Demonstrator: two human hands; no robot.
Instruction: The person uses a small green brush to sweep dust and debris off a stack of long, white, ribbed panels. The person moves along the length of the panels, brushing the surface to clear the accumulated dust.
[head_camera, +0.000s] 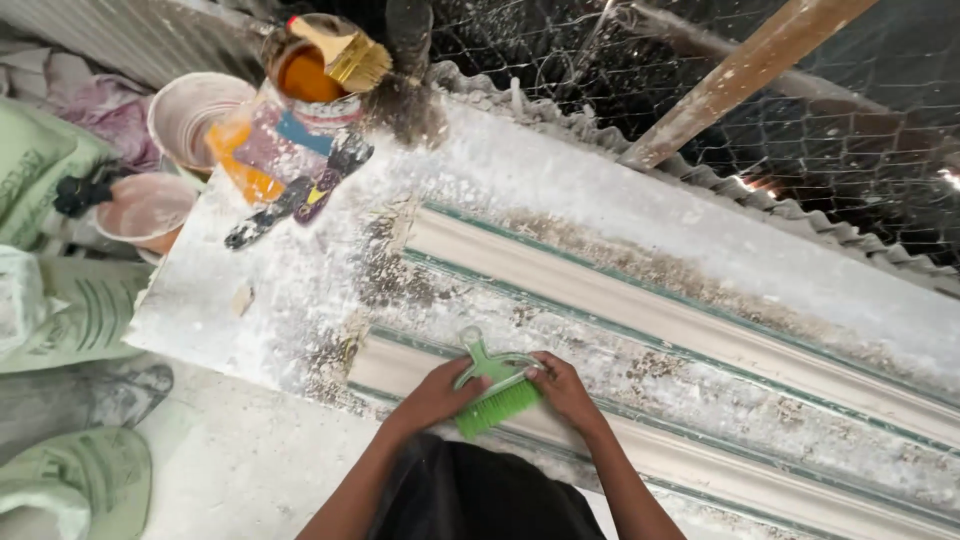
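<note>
A green hand brush (492, 388) with green bristles rests on a long white plaster moulding (700, 330) that lies on a dusty white table. My left hand (432, 396) is closed on the brush's back near the handle. My right hand (566, 390) grips its other end. The bristles point down and toward me, against the moulding's near ridge. Grey-green strips run along the moulding's grooves.
An open tin of orange liquid (305, 75) with a flat paintbrush (345, 52) across it stands at the table's far left corner, beside two dark scrapers (300, 195). Buckets (190, 115) and green sacks (60, 300) sit left. A wooden pole (740, 75) leans against wire mesh behind.
</note>
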